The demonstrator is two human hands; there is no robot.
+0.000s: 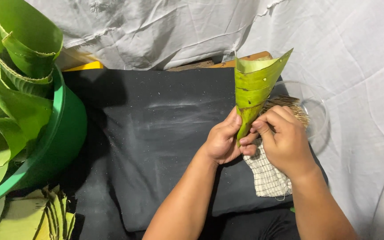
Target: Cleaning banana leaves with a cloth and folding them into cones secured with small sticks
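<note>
Both hands' fingers pinch leaf cone [256, 89] tip above black cloth [156, 133]; white sheet [356, 53] backdrop.

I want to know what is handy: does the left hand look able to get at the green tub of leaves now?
Probably not: the left hand is gripping the leaf cone, and the green tub sits apart, far left.

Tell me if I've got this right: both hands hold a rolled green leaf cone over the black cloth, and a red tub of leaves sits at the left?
Not quite: the head view shows the tub is green, not red. Both the left hand and right hand do hold the leaf cone over the black cloth.
</note>
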